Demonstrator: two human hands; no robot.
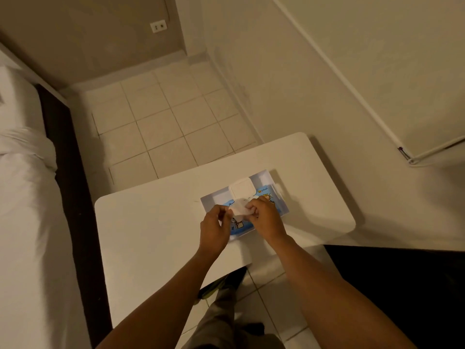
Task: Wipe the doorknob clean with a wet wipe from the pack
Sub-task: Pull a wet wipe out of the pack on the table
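Observation:
A blue and white pack of wet wipes (264, 191) lies on the small white table (156, 222), its white flip lid (241, 188) standing open. A white wet wipe (239, 210) sticks up from the pack's opening. My left hand (215, 230) pinches the wipe's left side and my right hand (265, 217) pinches its right side, both just above the pack. No doorknob shows in this view.
A bed with white sheets (22, 197) and a dark frame runs along the left. Pale floor tiles (173, 127) lie beyond the table. A white wall with a conduit (352, 89) stands to the right. A dark surface (402, 285) borders the table's near right.

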